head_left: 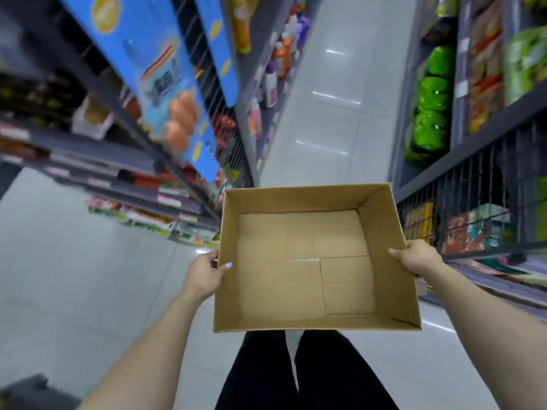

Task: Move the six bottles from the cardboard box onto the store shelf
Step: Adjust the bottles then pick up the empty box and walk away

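Observation:
An open brown cardboard box (pixel 381 261) is held level in front of my body, above my legs. Its inside shows only the bare folded bottom flaps; no bottle lies in it. My left hand (pixel 204 275) grips the box's left wall, thumb over the rim. My right hand (pixel 417 257) grips the right wall in the same way. Bottles (pixel 276 66), white, orange and purple, stand on a grey store shelf (pixel 268 134) on the left side of the aisle, further ahead.
Grey shelving runs along both sides of the aisle. Blue hanging signs (pixel 165 72) and packaged goods fill the left side; green bags (pixel 430 110) and a wire rack (pixel 485 211) of packets stand on the right. A glossy white tiled floor (pixel 334 113) runs between them.

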The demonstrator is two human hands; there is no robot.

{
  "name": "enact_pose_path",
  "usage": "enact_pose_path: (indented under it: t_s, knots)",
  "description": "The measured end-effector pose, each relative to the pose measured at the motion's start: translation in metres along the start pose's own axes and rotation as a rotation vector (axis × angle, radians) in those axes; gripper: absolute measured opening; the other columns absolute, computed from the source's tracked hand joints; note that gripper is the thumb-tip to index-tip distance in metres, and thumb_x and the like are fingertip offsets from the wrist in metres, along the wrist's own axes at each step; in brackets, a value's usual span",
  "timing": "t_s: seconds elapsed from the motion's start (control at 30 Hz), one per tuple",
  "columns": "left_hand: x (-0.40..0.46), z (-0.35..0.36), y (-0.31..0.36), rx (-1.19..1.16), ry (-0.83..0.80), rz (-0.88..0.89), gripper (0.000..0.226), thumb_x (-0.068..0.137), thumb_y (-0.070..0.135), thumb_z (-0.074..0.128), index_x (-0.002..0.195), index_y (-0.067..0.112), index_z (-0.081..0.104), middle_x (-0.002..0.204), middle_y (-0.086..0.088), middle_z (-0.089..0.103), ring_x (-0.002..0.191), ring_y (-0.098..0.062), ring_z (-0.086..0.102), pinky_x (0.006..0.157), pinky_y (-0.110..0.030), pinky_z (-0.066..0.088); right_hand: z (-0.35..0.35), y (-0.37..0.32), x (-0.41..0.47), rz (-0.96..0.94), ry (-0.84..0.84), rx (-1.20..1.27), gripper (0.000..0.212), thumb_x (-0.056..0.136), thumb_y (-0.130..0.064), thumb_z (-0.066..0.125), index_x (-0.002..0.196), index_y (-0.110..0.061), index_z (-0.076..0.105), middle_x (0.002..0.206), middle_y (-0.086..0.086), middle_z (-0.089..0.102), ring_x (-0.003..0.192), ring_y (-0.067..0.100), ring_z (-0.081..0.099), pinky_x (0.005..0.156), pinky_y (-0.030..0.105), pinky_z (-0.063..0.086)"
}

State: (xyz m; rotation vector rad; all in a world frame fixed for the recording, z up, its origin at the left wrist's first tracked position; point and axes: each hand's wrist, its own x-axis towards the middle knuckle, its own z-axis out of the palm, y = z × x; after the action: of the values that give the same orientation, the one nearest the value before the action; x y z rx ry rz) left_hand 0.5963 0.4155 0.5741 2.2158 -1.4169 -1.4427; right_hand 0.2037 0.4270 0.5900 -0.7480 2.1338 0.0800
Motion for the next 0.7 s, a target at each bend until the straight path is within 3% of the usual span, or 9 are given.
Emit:
enact_pose_path:
  t_s: [0.07,0.17,0.27,0.4,0.7]
  knots:
    - [0.033,-0.003,0.035,0.065,-0.026,0.044,0.023,0.088,0.018,0.062,0.106,0.005,0.069,0.094,-0.012,0.072,0.092,-0.031,0.067,0.073,-0.029,0.047,-0.018,-0.004,0.011,0.044,0.019,0.036,0.026,0.093,-0.034,0.055,0.099,-0.009,0.061,0.100,0.015,0.067,0.095,0.035,0.065,0.081,0.041,0.056]
    - [0.075,-0.003,0.090,0.174,0.014,0.109,0.021,0.090,0.024,0.059,0.099,0.009,0.069,0.085,-0.012,0.068,0.084,-0.031,0.064,0.067,-0.032,0.044,-0.043,-0.014,0.032,0.086,0.048,0.111,0.042,0.091,-0.036,0.057,0.120,-0.007,0.060,0.118,0.017,0.065,0.108,0.036,0.062,0.091,0.045,0.052]
    - [0.113,0.003,0.138,0.219,0.035,0.137,0.024,0.092,0.024,0.056,0.102,0.006,0.068,0.089,-0.016,0.068,0.086,-0.033,0.062,0.067,-0.030,0.039,-0.064,-0.028,0.057,0.107,0.073,0.219,0.042,0.092,-0.035,0.056,0.123,-0.008,0.059,0.122,0.017,0.064,0.110,0.037,0.061,0.092,0.047,0.052]
    - [0.175,0.015,0.195,0.252,0.039,0.126,0.027,0.091,0.031,0.056,0.102,0.011,0.069,0.096,-0.013,0.073,0.091,-0.034,0.066,0.079,-0.040,0.054,-0.096,-0.054,0.106,0.144,0.113,0.244,0.044,0.091,-0.037,0.056,0.125,-0.009,0.058,0.124,0.016,0.063,0.113,0.036,0.059,0.098,0.048,0.048]
    - [0.304,0.029,0.319,0.311,0.112,0.077,0.031,0.091,0.028,0.057,0.112,0.008,0.068,0.103,-0.021,0.071,0.099,-0.040,0.063,0.082,-0.041,0.052,-0.169,-0.143,0.246,0.163,0.080,0.279,0.046,0.092,-0.036,0.055,0.129,-0.009,0.056,0.126,0.015,0.062,0.116,0.036,0.057,0.097,0.046,0.048]
